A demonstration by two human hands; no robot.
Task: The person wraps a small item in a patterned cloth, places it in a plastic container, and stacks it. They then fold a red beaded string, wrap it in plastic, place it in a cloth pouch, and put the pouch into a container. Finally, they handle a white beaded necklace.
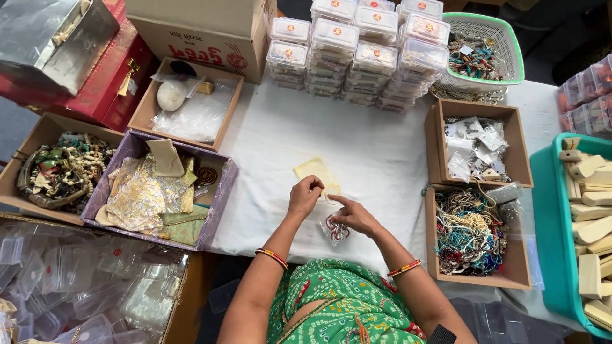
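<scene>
Many boxes (478,146) around both hands (328,207).

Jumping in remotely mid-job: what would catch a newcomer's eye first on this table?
At the centre, the left hand and right hand pinch at a small clear packet with something red inside, on the white cloth. Behind them rises a stack of clear lidded boxes. To the right sits an open box of tangled bead strings.

A white cloth (376,146) is spread; a pale yellow sheet (314,172) lies there. A teal tray (548,210), green basket (503,32) and purple box (220,197) are seen.
</scene>
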